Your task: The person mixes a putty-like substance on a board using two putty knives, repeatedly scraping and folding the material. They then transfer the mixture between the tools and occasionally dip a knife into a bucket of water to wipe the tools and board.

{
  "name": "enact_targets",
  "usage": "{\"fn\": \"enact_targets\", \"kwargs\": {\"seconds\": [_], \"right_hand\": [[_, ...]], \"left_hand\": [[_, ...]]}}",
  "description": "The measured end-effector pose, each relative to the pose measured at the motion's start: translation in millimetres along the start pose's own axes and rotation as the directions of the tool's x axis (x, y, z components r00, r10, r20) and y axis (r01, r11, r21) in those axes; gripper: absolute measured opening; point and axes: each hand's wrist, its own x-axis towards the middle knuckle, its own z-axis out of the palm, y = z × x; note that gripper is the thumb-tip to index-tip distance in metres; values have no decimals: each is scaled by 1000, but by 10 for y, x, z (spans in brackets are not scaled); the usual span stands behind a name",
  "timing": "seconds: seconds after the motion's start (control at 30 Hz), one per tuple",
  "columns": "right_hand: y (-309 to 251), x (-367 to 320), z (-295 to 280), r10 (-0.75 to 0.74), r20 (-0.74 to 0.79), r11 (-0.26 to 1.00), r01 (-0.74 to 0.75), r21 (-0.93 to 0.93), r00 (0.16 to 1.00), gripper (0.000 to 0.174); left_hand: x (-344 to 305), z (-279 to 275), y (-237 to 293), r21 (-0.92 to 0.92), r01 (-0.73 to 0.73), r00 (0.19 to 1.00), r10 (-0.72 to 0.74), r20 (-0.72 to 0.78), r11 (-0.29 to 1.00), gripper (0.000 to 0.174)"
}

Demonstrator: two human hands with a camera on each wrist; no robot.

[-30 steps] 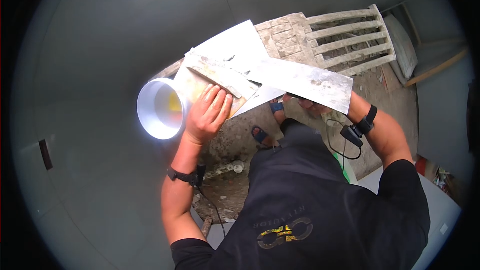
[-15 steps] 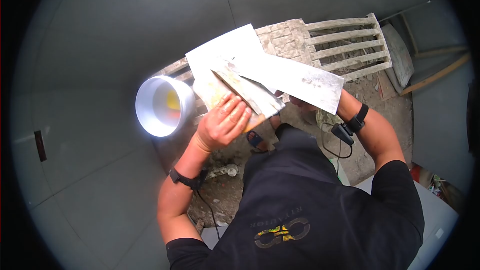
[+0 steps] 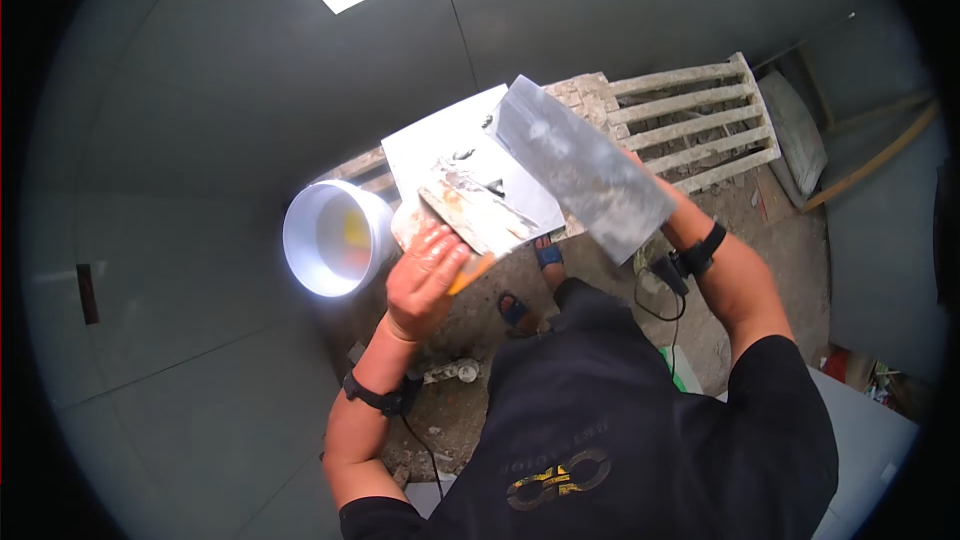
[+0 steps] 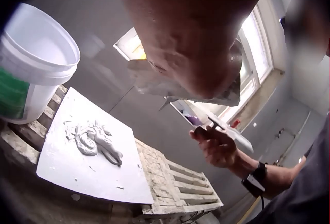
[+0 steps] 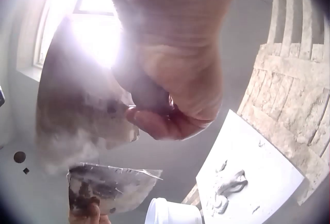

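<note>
The left hand (image 3: pixel 425 285) grips a small smeared plate (image 3: pixel 485 225), fingers over its near edge; the plate also shows behind the hand in the left wrist view. Whitish paste lies on it. A wide rectangular metal trowel (image 3: pixel 590 180) is held to the right of the plate, tilted, and hides most of the right hand in the head view. In the left wrist view the right hand (image 4: pixel 219 149) has its fingers curled round the trowel's dark handle. Below both tools, a white board (image 4: pixel 62 162) carries a heap of grey paste (image 4: pixel 95 141).
A white bucket (image 3: pixel 335 240) stands left of the board. The board lies on a dirty slatted bench (image 3: pixel 700 120) running along the grey wall. Sandalled feet (image 3: pixel 548 252) are below, on a stained floor. A window (image 4: pixel 258 43) shows in the left wrist view.
The trowel has swung from lying nearly across the board to a steeper slant, its face now darker. The left hand and plate moved right, then slightly back left and down. The head view has shifted.
</note>
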Motion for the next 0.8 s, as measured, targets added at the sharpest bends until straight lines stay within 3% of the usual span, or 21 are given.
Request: {"fn": "enact_targets", "kwargs": {"seconds": [0.03, 0.07, 0.13, 0.2, 0.23, 0.27, 0.33, 0.43, 0.47, 0.57, 0.67, 0.7, 0.73, 0.77, 0.8], "right_hand": [[22, 164, -115, -47, 119, 989, 62, -132, 992, 36], [22, 109, -11, -258, 194, 869, 315, -382, 947, 36], [-62, -119, 109, -262, 200, 850, 324, -416, 944, 37], [-158, -366, 222, -262, 188, 830, 321, -456, 946, 39], [-135, -450, 216, -291, 169, 820, 337, -463, 942, 40], [-105, -536, 190, -318, 145, 812, 348, -468, 937, 41], [-30, -732, 52, -374, 60, 787, 352, -506, 925, 42], [154, -1213, -304, -433, -162, 784, 282, -554, 886, 41], [242, -1393, -454, -532, -220, 693, 272, -668, 817, 40], [435, -1967, -659, -760, -289, 427, 111, -897, 583, 33], [835, -2525, -975, -931, -137, 114, -87, -990, 337, 28], [1262, -2779, -1485, -744, -564, 558, -131, -819, 358, 27], [1679, -3026, -1997, -219, -941, 959, -120, -256, 257, 26], [2083, -3267, -2500, 225, -968, 974, -65, 218, 114, 26], [2320, -3615, -2460, 194, -978, 979, -72, 188, 80, 26]], "left_hand": [[-2, 18, -14, -25, 97, 990, -99, -98, 995, 25], [21, 12, -40, -44, 170, 976, -175, -127, 984, 23], [75, -24, -128, -97, 315, 928, -328, -175, 944, 20], [83, -34, -219, -346, 484, 813, -559, -163, 804, 32], [47, 32, -277, -572, 476, 728, -664, -171, 668, 27], [-31, 9, -419, -360, 593, 714, -677, -178, 720, 23], [71, -9, -457, -492, 658, 580, -800, -152, 571, 21], [38, 12, -598, -633, 582, 568, -812, -134, 511, 20], [121, 2, -550, -704, 531, 552, -823, -136, 473, 19], [48, -10, -686, -720, 555, 544, -837, -65, 417, 20], [-32, 21, -839, -704, 565, 578, -815, -34, 431, 24], [-55, 32, -897, -723, 557, 564, -825, -33, 410, 25], [-53, 58, -941, -741, 552, 558, -830, -14, 383, 26], [-5, 90, -951, -722, 568, 566, -824, -6, 395, 27], [2, 97, -947, -701, 585, 568, -823, -5, 408, 29]]}}
